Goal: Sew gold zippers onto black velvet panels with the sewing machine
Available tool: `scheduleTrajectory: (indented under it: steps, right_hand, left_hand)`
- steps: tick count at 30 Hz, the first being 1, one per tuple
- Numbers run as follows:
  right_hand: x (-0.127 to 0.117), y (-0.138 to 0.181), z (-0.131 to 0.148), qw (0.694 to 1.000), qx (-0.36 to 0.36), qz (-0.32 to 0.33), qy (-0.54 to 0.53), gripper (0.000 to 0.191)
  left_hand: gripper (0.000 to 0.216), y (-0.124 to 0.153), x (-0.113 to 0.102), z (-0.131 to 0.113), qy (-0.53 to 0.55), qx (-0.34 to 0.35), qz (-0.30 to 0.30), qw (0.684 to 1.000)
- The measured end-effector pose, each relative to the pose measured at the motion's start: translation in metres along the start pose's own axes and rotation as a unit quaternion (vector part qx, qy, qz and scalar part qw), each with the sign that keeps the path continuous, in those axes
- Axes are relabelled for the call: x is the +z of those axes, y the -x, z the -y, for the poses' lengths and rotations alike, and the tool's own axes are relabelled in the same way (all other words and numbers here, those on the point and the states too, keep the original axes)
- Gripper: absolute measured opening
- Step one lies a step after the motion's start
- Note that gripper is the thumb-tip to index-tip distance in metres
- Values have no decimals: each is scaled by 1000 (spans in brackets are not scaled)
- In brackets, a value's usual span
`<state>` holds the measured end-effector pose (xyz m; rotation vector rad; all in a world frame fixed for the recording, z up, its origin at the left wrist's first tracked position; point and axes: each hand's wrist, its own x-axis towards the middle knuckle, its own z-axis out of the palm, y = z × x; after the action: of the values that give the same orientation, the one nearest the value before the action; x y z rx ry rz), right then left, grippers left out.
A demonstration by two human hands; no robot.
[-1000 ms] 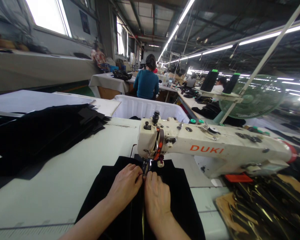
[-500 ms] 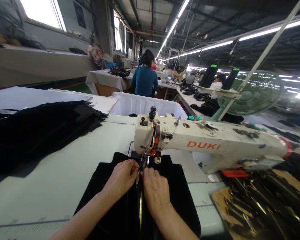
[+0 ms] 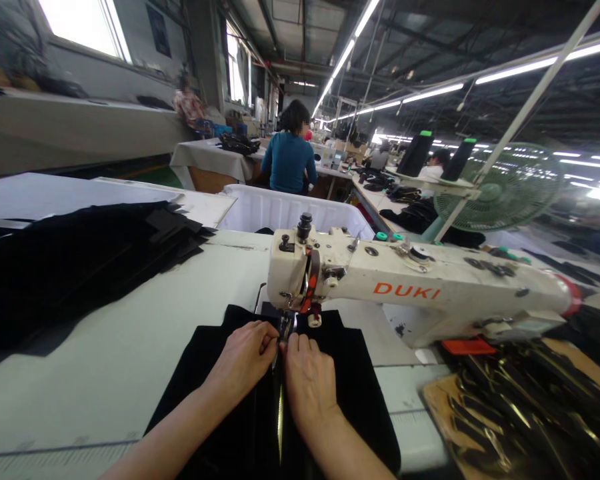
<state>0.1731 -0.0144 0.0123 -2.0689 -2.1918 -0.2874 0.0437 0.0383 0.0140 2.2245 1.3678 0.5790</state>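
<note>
A black fabric panel (image 3: pixel 370 387) lies flat under the needle end of a white sewing machine (image 3: pixel 350 273). Down its middle runs a zipper (image 3: pixel 281 420) with gold-coloured teeth. Left of the zipper, my left hand (image 3: pixel 250 350) is closed, thumb and fingers pinching the fabric just in front of the presser foot (image 3: pixel 287 325). Close by on the other side, my right hand (image 3: pixel 311 373) has its fingers curled down and pressed together on the fabric beside the zipper. The fingertips of both hands nearly meet, and the cloth beneath them is hidden.
Black cut pieces (image 3: pixel 80 267) are stacked on the left of the table. More gold-toothed zippers (image 3: pixel 525 407) lie on cardboard at the right. Behind the machine stands a white plastic bin (image 3: pixel 300 207); a co-worker in a blue top (image 3: pixel 289 163) sits beyond. A green fan (image 3: pixel 500 187) stands back right.
Almost nothing differs. Both hands keep their places on the fabric by the presser foot, and the whole view has shifted very slightly.
</note>
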Motion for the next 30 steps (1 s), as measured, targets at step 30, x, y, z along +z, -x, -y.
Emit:
scheduleTrajectory:
  steps: [30]
  right_hand:
    - [-28,23,-15,997,48,-2,-58,11]
  left_hand:
    - [37,23,10,15,62,41,-35,997]
